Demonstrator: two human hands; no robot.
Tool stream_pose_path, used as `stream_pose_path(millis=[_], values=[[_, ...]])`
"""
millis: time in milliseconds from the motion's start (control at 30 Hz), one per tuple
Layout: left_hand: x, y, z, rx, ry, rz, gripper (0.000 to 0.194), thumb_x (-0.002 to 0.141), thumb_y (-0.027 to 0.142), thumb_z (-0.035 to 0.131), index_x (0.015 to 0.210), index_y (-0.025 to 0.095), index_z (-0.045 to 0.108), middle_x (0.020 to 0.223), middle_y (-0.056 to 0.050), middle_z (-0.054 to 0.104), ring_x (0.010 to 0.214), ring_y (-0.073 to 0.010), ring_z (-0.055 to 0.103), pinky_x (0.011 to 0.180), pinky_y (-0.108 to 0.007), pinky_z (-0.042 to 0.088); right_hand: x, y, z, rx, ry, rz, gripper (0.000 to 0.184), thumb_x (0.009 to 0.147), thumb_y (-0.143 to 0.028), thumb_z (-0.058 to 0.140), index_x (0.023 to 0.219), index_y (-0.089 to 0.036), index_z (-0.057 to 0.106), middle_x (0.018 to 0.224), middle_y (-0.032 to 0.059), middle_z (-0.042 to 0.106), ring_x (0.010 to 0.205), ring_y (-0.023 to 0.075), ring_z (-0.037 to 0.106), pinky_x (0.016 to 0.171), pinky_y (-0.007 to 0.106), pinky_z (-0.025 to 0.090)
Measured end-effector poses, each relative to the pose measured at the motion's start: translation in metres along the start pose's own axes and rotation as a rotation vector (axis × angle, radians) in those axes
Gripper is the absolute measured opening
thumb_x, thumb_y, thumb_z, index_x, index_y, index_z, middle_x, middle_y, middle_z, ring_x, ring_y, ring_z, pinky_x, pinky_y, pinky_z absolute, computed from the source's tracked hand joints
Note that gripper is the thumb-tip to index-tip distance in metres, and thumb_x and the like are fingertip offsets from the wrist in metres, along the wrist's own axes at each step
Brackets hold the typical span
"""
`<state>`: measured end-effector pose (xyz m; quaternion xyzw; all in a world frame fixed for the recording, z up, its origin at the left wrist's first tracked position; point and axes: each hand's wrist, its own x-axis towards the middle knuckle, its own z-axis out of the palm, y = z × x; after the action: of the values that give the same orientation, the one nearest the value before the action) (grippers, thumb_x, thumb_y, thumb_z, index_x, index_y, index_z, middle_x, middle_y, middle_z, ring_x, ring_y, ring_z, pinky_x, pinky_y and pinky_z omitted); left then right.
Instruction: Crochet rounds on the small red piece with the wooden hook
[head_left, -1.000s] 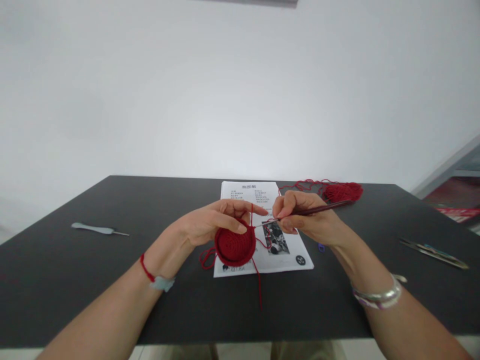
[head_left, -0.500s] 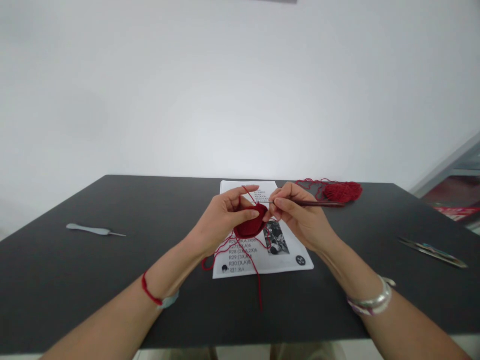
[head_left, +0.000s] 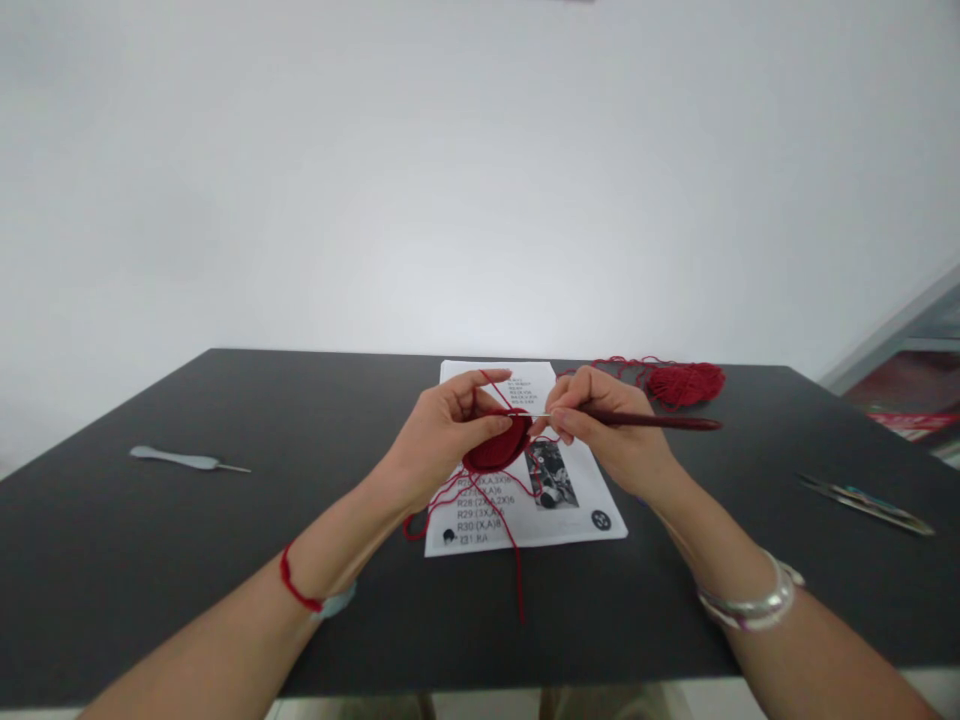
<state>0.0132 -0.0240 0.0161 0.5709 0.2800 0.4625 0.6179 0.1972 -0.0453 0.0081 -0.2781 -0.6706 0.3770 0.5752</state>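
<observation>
Your left hand (head_left: 442, 430) clamps the round red crochet piece (head_left: 495, 450) between thumb and fingers, steadying it above the pattern sheet (head_left: 589, 500); your right hand (head_left: 607, 430) pinches the crochet hook (head_left: 652, 421) penlike, tip at the piece, with the yarn ball (head_left: 685, 384) beyond, feeding strand.

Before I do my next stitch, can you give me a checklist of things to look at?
Crochet hook held in right hand: ok, pinched between thumb and fingers.
Red crocheted disc held in left hand: ok, gripped by thumb and fingers.
Red yarn strand over the left fingers: ok, it is looped up across them.
Hook tip inside a stitch: cannot tell, it is too small to see at the disc's edge.
Pattern sheet readable: not ok, loose red yarn lies across its printed rows.
Red yarn bundle: ok, it sits on the table beyond the sheet.
</observation>
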Motion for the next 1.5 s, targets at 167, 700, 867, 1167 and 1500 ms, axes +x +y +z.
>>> stream_pose_path(millis=[167, 700, 867, 1167, 1500], values=[[0.001, 0.001, 0.003, 0.037, 0.028, 0.009, 0.040, 0.066, 0.011, 0.073, 0.105, 0.013, 0.062, 0.063, 0.005, 0.066, 0.055, -0.0081, 0.058, 0.054, -0.019, 0.042, -0.004, -0.001, 0.002, -0.144, 0.022, -0.008, 0.015, 0.082, -0.011, 0.059, 0.072, -0.021, 0.054, 0.067, -0.0037, 0.057, 0.064, 0.0138, 0.057, 0.059, 0.028, 0.040], [-0.001, -0.007, 0.015, 0.177, 0.185, 0.026, 0.049, 0.065, 0.018, 0.075, 0.113, 0.012, 0.065, 0.064, 0.003, 0.065, 0.058, -0.0114, 0.057, 0.058, -0.024, 0.044, -0.012, 0.016, 0.008, -0.676, -0.096, -0.457, 0.017, 0.091, -0.009, 0.047, 0.084, -0.024, 0.046, 0.075, -0.0005, 0.055, 0.067, 0.0136, 0.054, 0.060, 0.025, 0.043], [0.000, -0.006, 0.013, -0.012, 0.086, -0.094, 0.051, 0.061, 0.013, 0.079, 0.110, 0.011, 0.067, 0.061, 0.005, 0.064, 0.056, -0.0087, 0.055, 0.059, -0.021, 0.043, -0.009, 0.023, -0.001, -0.802, -0.254, -0.593, 0.018, 0.094, -0.008, 0.044, 0.085, -0.023, 0.049, 0.077, 0.0026, 0.055, 0.070, 0.0166, 0.049, 0.061, 0.028, 0.043], [0.000, -0.008, 0.022, -0.192, 0.181, -0.110, 0.054, 0.062, 0.011, 0.077, 0.115, 0.013, 0.064, 0.064, 0.005, 0.063, 0.058, -0.0082, 0.056, 0.060, -0.021, 0.044, -0.012, 0.024, 0.014, -0.853, -0.042, -0.614, 0.021, 0.092, -0.006, 0.044, 0.082, -0.023, 0.051, 0.077, 0.0033, 0.055, 0.070, 0.0180, 0.051, 0.063, 0.030, 0.043], [0.002, 0.005, 0.008, 0.139, 0.182, 0.122, 0.052, 0.071, 0.014, 0.070, 0.122, 0.015, 0.062, 0.062, 0.007, 0.051, 0.056, -0.0072, 0.045, 0.054, -0.020, 0.036, -0.007, 0.006, 0.022, -0.096, 0.189, -0.065, 0.010, 0.084, -0.018, 0.061, 0.077, -0.023, 0.055, 0.072, -0.0017, 0.056, 0.060, 0.0129, 0.050, 0.055, 0.027, 0.040]])
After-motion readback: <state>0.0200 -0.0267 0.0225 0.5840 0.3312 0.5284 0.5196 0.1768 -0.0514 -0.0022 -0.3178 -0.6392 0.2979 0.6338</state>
